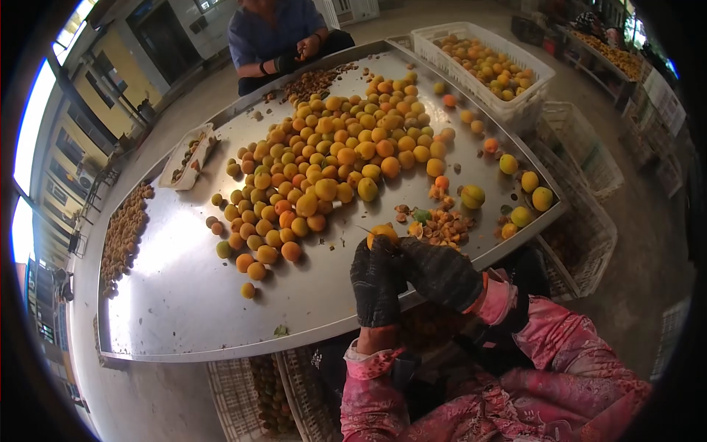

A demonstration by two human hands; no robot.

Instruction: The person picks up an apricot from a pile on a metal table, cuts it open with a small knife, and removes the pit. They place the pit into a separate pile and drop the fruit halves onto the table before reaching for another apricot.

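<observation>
An apricot (pixel 382 235) is gripped between my two dark-gloved hands above the near edge of the metal table. My left hand (pixel 377 283) is closed on it from below. The fingers of my right hand (pixel 442 274) are closed against its right side; whether they also hold a tool is hidden. A thin pointed thing shows just left of the fruit, too small to name. Beyond my hands spreads a large heap of apricots (pixel 324 166). Close by my right hand lies a pile of apricot pits and pulp scraps (pixel 444 227).
The metal table (pixel 177 309) has a raised rim. Pits (pixel 125 236) line its left end, near a white tray (pixel 184 158). A white crate (pixel 482 70) of apricots stands at the far right. Other crates (pixel 582 147) stand right and below. A person (pixel 272 37) sits opposite.
</observation>
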